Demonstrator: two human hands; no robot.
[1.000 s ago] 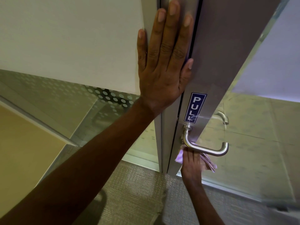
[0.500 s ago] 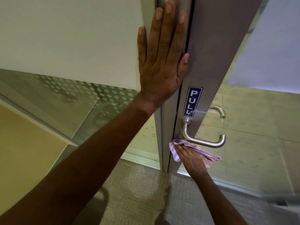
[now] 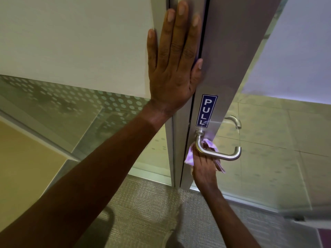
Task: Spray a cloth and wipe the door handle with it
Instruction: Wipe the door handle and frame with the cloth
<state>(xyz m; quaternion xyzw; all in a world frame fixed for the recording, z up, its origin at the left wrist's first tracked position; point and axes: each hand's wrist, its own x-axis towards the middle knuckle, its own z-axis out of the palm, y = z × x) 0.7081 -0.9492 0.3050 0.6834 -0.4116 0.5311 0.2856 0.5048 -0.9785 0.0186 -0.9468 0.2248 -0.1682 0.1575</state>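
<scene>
The left hand (image 3: 174, 65) lies flat, fingers spread, across the seam where the metal door frame (image 3: 231, 51) meets the wall panel (image 3: 75, 42) in the upper centre of the frame, its forearm running down to the lower left corner. Below it, at centre right, the right hand (image 3: 203, 166) has its grip closed around a purple-and-white checked cloth (image 3: 190, 155), pressing it against the door handle (image 3: 218, 153) from underneath, near the bend where the lever leaves the door. The handle's long axis runs roughly level toward the right of the frame and ends in a short return curl; that free end stands bare, with open room to its right and below. A blue "PULL" sticker (image 3: 206, 110) sits upright just above the handle's base. Through the glass panel (image 3: 268, 140) a second lever (image 3: 232, 120) shows faintly at upper right of the first. Most of the cloth is hidden by the fingers and the lever; only its left corner and a folded tail at the right show. Carpet (image 3: 143, 203) fills the lower centre, and the lower right corner is blurred.
</scene>
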